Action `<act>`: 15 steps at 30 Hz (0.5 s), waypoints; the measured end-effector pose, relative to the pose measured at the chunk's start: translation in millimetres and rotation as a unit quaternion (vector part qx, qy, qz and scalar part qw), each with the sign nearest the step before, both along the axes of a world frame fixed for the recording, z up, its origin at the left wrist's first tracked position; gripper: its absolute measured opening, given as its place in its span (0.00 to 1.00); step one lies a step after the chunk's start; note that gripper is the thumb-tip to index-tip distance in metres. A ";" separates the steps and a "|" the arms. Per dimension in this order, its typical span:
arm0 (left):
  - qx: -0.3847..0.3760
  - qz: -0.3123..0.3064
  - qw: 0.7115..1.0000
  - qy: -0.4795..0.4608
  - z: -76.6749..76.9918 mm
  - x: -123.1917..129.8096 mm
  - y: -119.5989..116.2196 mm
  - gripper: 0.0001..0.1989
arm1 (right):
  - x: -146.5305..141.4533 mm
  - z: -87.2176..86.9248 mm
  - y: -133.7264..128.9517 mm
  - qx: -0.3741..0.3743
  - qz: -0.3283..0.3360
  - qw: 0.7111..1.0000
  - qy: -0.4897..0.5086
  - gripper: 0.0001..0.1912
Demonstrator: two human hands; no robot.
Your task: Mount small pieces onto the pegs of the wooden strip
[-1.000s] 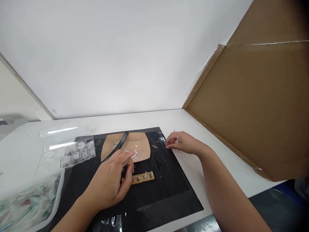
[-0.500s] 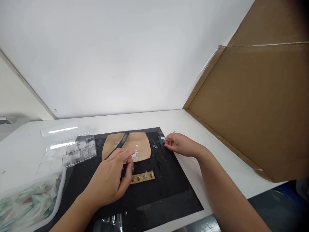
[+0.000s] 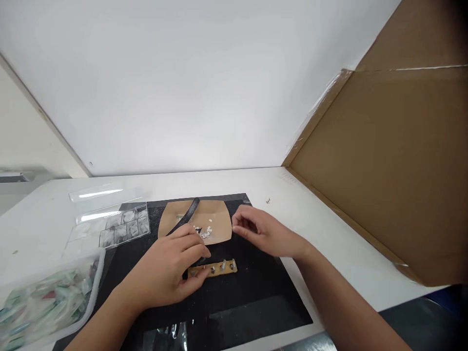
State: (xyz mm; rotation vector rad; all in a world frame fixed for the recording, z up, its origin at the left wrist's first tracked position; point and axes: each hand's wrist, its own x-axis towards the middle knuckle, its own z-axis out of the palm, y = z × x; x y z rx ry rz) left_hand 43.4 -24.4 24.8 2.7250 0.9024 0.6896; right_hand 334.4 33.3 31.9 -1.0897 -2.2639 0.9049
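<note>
My left hand (image 3: 168,270) is curled round the left part of a yellowish strip (image 3: 228,271), thumb at its front side and fingers behind. Small metal-based posts stand in a row on the strip, and at least one carries a clear, nail-like tip (image 3: 223,264). Past the strip, my right hand (image 3: 261,229) hovers by the right edge of a tan tray (image 3: 219,214), thumb and forefinger pinched; anything between them is too small to see. Small white pieces (image 3: 206,233) lie in the tray. A dark curved nail file (image 3: 190,212) rests across it, partly behind my left hand.
A black mat (image 3: 256,287) lies under the tray and strip. On the left are a clear compartment box (image 3: 126,229) with its lid raised and a plastic tub (image 3: 97,273) of small packets. A cardboard panel (image 3: 395,170) stands at the right.
My left hand has lowered from over the tray's front edge to the strip. My right hand has moved left from the mat's right edge to beside the tray. The view has shifted slightly.
</note>
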 end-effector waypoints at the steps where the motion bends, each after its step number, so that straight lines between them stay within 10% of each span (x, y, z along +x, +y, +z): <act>1: -0.002 0.002 1.000 0.011 -0.4 -0.6 0.1 0.06 | -8.6 0.0 -5.5 -0.005 0.025 1.000 0.017 0.12; 15: -0.028 0.004 0.996 0.090 -10.3 -0.8 -1.2 0.03 | -35.7 -6.7 -19.6 -0.103 -0.030 0.981 0.164 0.18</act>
